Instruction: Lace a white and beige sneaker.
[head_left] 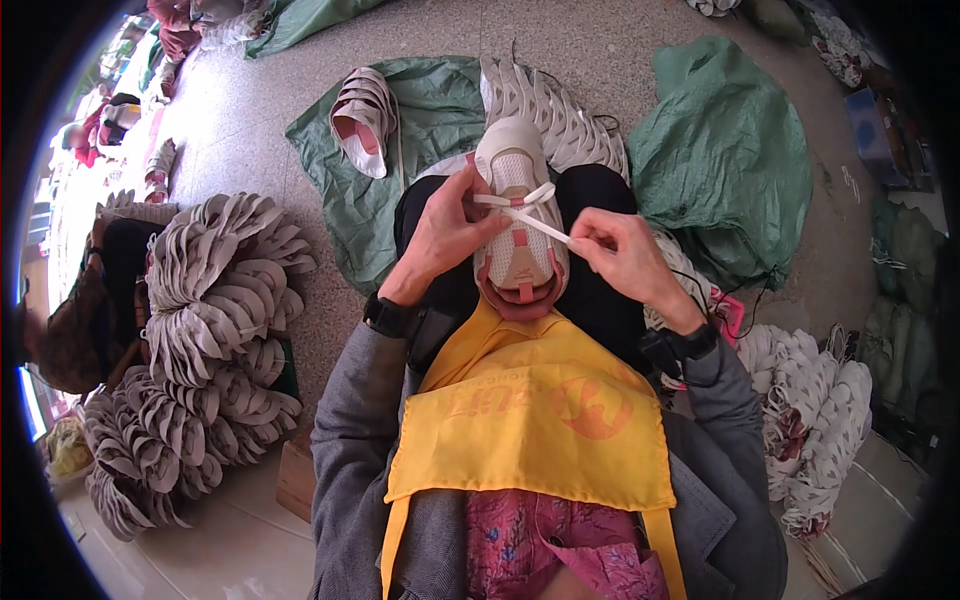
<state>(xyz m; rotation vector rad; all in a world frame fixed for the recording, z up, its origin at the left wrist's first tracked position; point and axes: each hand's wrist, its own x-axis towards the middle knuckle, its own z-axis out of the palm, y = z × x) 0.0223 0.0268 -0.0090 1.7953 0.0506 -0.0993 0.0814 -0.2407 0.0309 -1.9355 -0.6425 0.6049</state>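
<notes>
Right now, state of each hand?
Left hand: curled at the shoe; whether it grips the white lace, cannot tell.
Right hand: closed, pinching the white lace.

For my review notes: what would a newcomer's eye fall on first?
Likely the bright yellow cloth apron, lower centre. Just above, the right hand pinches a flat white shoelace on a white-and-pink mesh shoe. At left stands a big heap of overlapping grey-white shoe parts.

White lace [545, 230]: tip hidden in right hand's [632, 258] fingers. Left hand [447, 228]: lower fingers mostly hidden behind thumb. Shoe [518, 255]: sole out of sight. Green sheet [305, 25] cut off by top edge. Person at far left [68, 350] blurred, cut by dark rim. Upper-left background items washed out, too small to tell.
</notes>
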